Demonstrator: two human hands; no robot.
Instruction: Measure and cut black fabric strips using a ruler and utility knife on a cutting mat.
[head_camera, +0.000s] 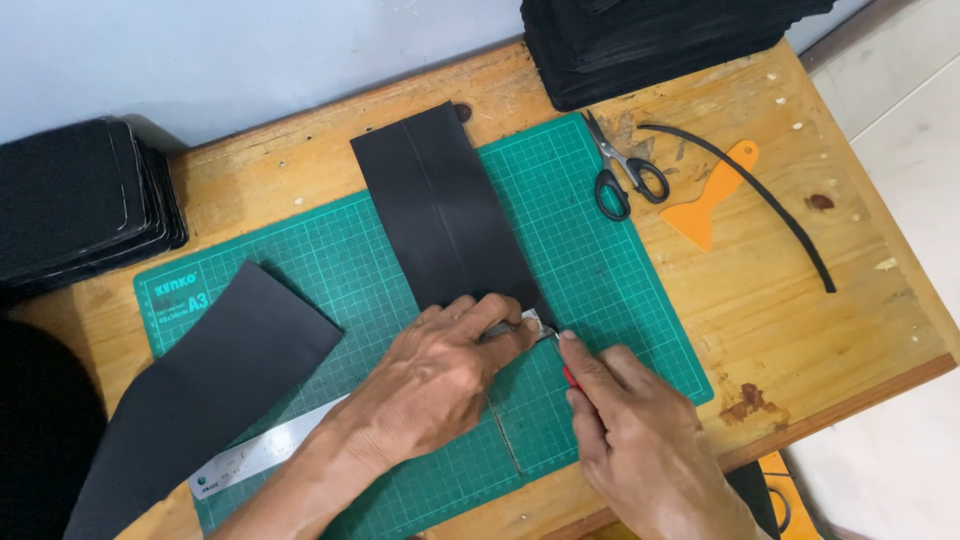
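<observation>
A black rectangular sheet lies on the green cutting mat, running from the mat's far edge toward me. My left hand presses down on a steel ruler laid across the sheet's near end. My right hand grips a red-handled cutter whose tip touches the ruler's right end at the sheet's near right corner. The ruler's middle is hidden under my left hand.
A second black sheet lies at the mat's left. Black-handled scissors, an orange scraper and a thin black strip lie on the wooden table at right. Stacks of black pieces sit far left and far right.
</observation>
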